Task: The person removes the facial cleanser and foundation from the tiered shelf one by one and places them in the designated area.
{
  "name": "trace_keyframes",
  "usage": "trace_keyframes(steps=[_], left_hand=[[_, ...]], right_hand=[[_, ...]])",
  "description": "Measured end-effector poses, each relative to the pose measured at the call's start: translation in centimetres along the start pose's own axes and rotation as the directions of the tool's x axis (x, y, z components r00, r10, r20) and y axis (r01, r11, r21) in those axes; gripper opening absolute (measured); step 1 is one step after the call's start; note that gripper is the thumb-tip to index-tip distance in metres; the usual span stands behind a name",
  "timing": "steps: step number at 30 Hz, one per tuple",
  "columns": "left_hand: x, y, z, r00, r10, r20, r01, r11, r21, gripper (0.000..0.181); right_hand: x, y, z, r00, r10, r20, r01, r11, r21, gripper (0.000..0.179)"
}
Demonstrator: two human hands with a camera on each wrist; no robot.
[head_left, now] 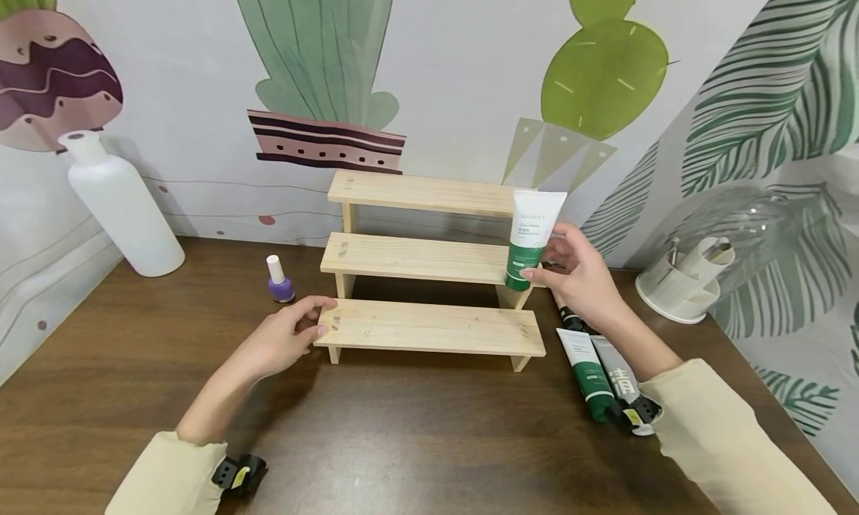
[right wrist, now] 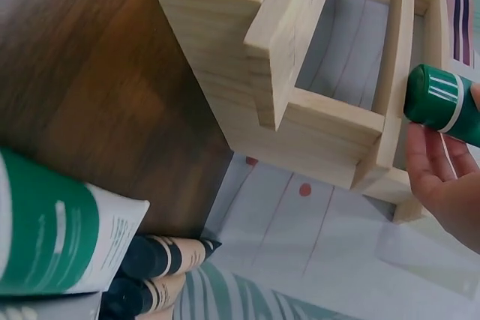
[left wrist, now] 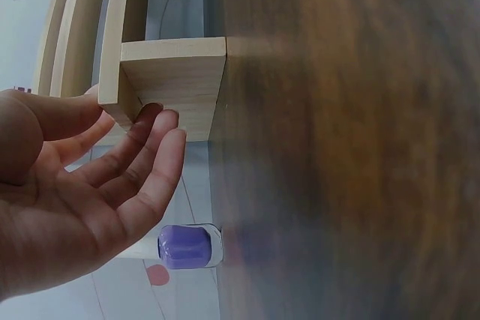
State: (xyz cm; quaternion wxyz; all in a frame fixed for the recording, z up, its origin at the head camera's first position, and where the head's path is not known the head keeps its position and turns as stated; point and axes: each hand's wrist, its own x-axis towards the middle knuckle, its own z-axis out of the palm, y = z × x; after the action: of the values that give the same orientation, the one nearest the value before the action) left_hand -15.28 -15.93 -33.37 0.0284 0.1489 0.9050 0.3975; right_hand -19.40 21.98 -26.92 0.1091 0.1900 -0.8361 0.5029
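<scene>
A three-tier wooden display rack (head_left: 429, 326) stands against the wall. My left hand (head_left: 285, 338) grips the left end of its lowest step; the left wrist view shows the thumb and fingers around the board's end (left wrist: 112, 73). In my right hand (head_left: 587, 280) is a white and green squeeze tube (head_left: 532, 224), upright with its green cap (right wrist: 431, 95) down. The tube is pinched between thumb and fingers by its right side. It overlaps the right end of the middle step in the head view, and the cap is close to that step in the right wrist view.
Purple nail polish (head_left: 280, 282) stands left of the rack, with a white bottle (head_left: 127, 206) farther left. Right of the rack lie another green-white tube (head_left: 587, 373), a grey tube (head_left: 615, 370) and dark-capped tubes (right wrist: 169, 255). A domed organizer (head_left: 678, 288) stands at the back right.
</scene>
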Motion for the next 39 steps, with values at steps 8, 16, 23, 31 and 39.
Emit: trace_keyframes(steps=[8, 16, 23, 31, 39], left_hand=[[0.0, 0.1, 0.0, 1.000, 0.001, -0.001, -0.001, 1.000, -0.001, 0.032], [-0.1, 0.1, 0.1, 1.000, 0.010, -0.004, -0.010, 1.000, -0.001, 0.032], [0.0, 0.1, 0.1, 1.000, 0.017, -0.009, -0.017, 1.000, 0.016, 0.031], [0.0, 0.0, 0.1, 1.000, 0.010, -0.008, -0.010, 1.000, 0.020, 0.031], [-0.1, -0.2, 0.0, 1.000, 0.010, -0.004, -0.010, 1.000, 0.005, 0.032]], right_hand=[[-1.6, 0.4, -1.9, 0.997, -0.035, 0.063, 0.034, 0.999, 0.015, 0.053], [-3.9, 1.7, -4.8, 0.994, 0.032, 0.108, -0.030, 0.999, -0.012, 0.059], [-6.2, 3.3, -8.0, 0.977, 0.143, 0.157, -0.133, 0.988, -0.072, 0.059], [-9.2, 5.2, -11.4, 0.939, 0.290, 0.186, -0.272, 0.955, -0.118, 0.055], [-12.3, 7.8, -13.8, 0.887, 0.406, 0.219, -0.390, 0.914, -0.116, 0.048]])
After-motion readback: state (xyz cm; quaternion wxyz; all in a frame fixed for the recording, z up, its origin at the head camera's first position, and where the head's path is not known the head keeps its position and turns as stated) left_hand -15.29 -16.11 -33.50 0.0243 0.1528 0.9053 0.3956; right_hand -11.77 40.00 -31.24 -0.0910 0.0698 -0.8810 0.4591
